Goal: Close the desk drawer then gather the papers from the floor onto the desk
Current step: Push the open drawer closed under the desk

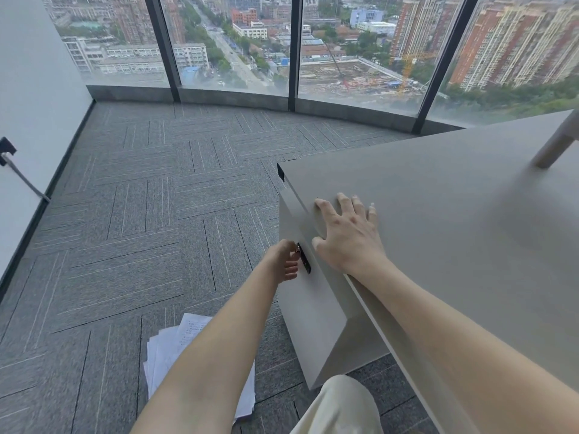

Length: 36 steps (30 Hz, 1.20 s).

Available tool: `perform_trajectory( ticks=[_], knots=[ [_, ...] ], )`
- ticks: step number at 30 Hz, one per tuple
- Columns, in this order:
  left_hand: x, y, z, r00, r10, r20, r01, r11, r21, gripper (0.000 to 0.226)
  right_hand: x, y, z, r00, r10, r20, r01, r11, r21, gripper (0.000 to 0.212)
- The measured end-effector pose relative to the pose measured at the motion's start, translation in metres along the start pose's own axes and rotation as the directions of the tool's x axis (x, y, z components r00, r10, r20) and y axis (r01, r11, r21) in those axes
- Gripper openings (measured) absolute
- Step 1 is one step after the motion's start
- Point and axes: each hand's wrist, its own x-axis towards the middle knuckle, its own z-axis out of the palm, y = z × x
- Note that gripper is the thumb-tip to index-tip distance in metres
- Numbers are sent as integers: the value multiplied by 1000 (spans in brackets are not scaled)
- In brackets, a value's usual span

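Note:
A beige desk (454, 198) fills the right side. Its drawer front (308, 305) faces left and carries a black handle (304, 258). My left hand (285, 261) is curled around that handle. My right hand (347, 233) lies flat with fingers spread on the desk's top near its left edge. A loose pile of white papers (169, 346) lies on the grey carpet below my left forearm, which hides part of it. The drawer front looks level with the cabinet side.
Grey patterned carpet (141, 198) stretches left toward a white wall (31, 104) with a socket and cable (12, 158). Floor-to-ceiling windows (232, 45) run along the back. A desk support leg (554, 145) stands at far right. My knee (341, 405) is at the bottom.

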Motion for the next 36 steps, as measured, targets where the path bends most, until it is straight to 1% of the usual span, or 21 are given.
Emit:
perform_trajectory(
  ticks=[3, 7, 10, 15, 19, 21, 22, 24, 26, 28, 31, 34, 36],
  knots=[
    [0, 3, 4, 998, -48, -36, 49, 998, 36, 26, 0, 0, 0, 1000, 3, -5, -3, 1000, 8, 74],
    [6, 4, 7, 996, -54, -71, 60, 994, 90, 32, 0, 0, 1, 1000, 2, -5, -2, 1000, 12, 73],
    [3, 3, 7, 996, -25, -83, 38, 986, 164, 32, 0, 1, 1, 1000, 4, -4, -4, 1000, 14, 73],
    [-8, 2, 2, 997, 33, -73, -16, 974, 225, 29, -2, 0, -2, 1000, 6, 4, -6, 999, 31, 74],
    [-28, 4, -4, 983, 147, -114, -99, 934, 344, 32, -3, 0, -3, 1000, 10, 22, -10, 999, 34, 76],
    [-41, 3, -10, 964, 237, -117, -169, 893, 418, 38, -4, -1, -4, 1000, 12, 26, -13, 999, 29, 76],
    [-48, 1, -15, 950, 289, -114, -203, 856, 476, 44, -4, -1, -5, 999, 15, 30, -16, 999, 28, 76],
    [-63, -1, -28, 919, 384, -86, -252, 742, 621, 50, -5, -3, -6, 999, 19, 42, -19, 1000, 19, 75],
    [-82, -4, -43, 888, 456, -54, -276, 625, 731, 43, -7, -3, -6, 999, 17, 51, -17, 1000, 1, 75],
    [-102, -6, -59, 866, 497, -60, -257, 544, 799, 39, -7, -3, -7, 998, 20, 65, -18, 1000, -22, 74],
    [-132, -11, -86, 870, 486, -83, -189, 484, 854, 32, -8, -8, -9, 994, 37, 106, -29, 996, -80, 72],
    [-160, -17, -113, 855, 501, -131, -136, 462, 876, 44, -13, -26, -14, 993, 37, 113, -25, 994, -104, 63],
    [-180, -23, -129, 840, 518, -161, -96, 434, 896, 45, -22, -48, -18, 994, -10, 113, 23, 993, -115, 61]
  ],
)
